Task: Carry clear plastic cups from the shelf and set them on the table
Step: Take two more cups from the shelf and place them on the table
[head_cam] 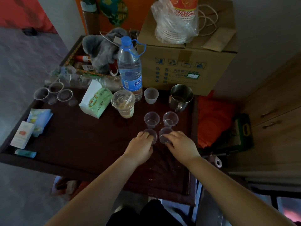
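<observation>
Two clear plastic cups stand upright on the dark brown table [81, 144], one at left [151, 119] and one at right [170, 119]. Just in front of them, my left hand [140, 147] grips a third clear cup [151, 133] and my right hand [180, 145] grips a fourth clear cup [163, 135]. Both held cups rest on or just above the tabletop, side by side. Three more clear cups [55, 93] stand at the table's far left.
Behind the cups are a metal mug [180, 95], a frosted cup [151, 95], a lidded drink cup [123, 103], a water bottle [129, 67] and a cardboard box [187, 62]. A tissue pack [96, 100] and small cartons [22, 134] lie to the left.
</observation>
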{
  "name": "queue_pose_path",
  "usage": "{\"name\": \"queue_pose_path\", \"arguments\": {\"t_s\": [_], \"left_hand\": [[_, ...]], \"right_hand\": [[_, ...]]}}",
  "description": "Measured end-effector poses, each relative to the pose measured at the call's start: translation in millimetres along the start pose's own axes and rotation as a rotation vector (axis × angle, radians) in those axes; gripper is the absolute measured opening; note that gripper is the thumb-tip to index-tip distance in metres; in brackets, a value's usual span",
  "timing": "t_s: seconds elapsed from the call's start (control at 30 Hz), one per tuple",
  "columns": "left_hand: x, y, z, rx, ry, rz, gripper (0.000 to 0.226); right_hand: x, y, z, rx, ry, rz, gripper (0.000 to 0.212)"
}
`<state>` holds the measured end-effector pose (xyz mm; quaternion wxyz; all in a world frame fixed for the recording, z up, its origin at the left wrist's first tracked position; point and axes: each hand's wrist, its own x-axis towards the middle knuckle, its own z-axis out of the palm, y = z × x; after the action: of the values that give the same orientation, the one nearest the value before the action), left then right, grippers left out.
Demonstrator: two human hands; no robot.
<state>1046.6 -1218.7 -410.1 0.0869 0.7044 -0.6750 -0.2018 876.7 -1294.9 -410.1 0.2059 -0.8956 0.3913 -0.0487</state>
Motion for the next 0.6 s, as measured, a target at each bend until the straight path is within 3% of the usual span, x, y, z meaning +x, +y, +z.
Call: {"name": "queue_pose_path", "arguments": {"t_s": [0.3,0.6], "left_hand": [[-28,-6,-60,-0.107,0.089,0.209,0.027],[-98,-24,-168,-0.069,0.286,0.563,0.021]], "right_hand": [[-24,-54,-40,-0.026,0.185,0.13,0.027],[-83,-188,-95,-0.034,0.528,0.249,0.029]]}}
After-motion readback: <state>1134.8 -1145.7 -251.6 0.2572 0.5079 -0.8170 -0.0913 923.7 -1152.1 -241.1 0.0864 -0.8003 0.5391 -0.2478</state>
